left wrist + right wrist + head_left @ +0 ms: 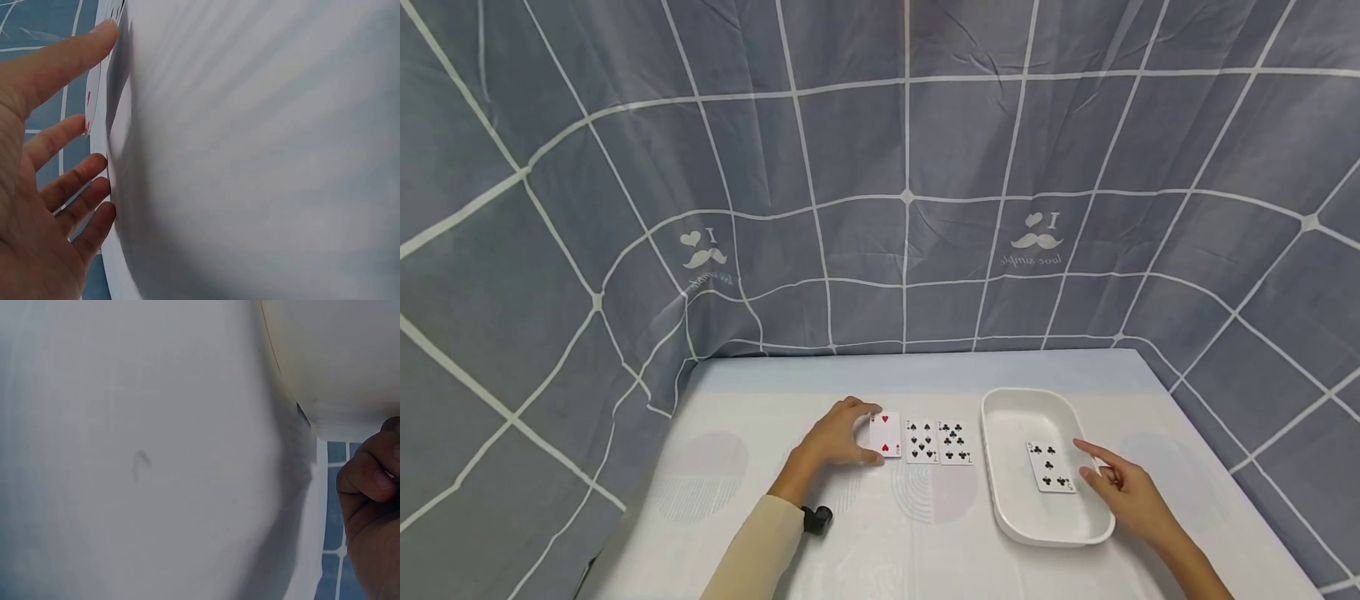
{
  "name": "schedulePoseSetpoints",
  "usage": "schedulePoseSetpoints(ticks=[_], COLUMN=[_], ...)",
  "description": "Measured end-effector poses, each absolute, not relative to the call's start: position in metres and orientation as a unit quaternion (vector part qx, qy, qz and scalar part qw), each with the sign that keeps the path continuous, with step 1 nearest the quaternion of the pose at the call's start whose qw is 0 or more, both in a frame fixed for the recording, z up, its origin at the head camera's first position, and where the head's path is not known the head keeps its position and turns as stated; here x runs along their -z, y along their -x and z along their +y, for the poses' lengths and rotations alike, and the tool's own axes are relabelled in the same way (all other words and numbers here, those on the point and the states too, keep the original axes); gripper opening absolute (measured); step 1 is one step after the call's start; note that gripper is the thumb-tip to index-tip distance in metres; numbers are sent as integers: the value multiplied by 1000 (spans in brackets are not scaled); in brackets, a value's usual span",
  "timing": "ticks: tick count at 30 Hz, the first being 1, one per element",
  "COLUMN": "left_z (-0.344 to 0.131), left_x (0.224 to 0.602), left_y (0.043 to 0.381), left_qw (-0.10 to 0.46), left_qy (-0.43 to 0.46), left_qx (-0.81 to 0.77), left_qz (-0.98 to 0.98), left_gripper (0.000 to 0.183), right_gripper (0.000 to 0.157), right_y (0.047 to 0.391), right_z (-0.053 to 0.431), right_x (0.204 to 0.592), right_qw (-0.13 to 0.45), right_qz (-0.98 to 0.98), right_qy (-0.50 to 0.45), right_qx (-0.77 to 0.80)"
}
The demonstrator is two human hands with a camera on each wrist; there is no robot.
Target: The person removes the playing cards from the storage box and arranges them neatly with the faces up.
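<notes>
In the head view, my left hand [835,435] holds a two of hearts [885,434] by its ends, index finger at the top and thumb at the bottom. The left wrist view shows the thumb and index finger at this card's edge, other fingers spread. Right of it lie a spade card [922,442] and a club card [955,442], face up. Another club card [1049,467] lies inside a white tray [1011,517]. My right hand [1123,493] hovers at the tray's right rim, index finger and thumb extended and apart, other fingers curled, holding nothing visible.
A white tablecloth [730,533] with faint round prints covers the table. Behind and beside it hangs a grey curtain [865,250] with white grid lines. A black strap device [817,520] sits at the left wrist.
</notes>
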State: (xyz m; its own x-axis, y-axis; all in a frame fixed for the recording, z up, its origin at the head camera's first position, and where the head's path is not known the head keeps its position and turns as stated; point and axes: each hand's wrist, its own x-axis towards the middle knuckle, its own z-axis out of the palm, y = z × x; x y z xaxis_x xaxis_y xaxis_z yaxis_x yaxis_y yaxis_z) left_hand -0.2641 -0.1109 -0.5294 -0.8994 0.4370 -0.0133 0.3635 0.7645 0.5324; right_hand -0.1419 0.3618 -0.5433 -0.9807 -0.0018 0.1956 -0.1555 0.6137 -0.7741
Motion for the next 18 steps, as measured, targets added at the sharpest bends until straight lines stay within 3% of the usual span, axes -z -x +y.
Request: schedulePoseSetpoints(ticks=[18], left_z=[-108], left_x=[529], left_y=[263], left_qw=[90], left_qy=[-219], left_qx=[-245], left_qz=[940], left_gripper=[87], right_gripper=[41], right_y=[142], right_z=[360], right_x=[543], right_qw=[82], right_qz=[-900], right_qy=[-28], right_qx=[-427])
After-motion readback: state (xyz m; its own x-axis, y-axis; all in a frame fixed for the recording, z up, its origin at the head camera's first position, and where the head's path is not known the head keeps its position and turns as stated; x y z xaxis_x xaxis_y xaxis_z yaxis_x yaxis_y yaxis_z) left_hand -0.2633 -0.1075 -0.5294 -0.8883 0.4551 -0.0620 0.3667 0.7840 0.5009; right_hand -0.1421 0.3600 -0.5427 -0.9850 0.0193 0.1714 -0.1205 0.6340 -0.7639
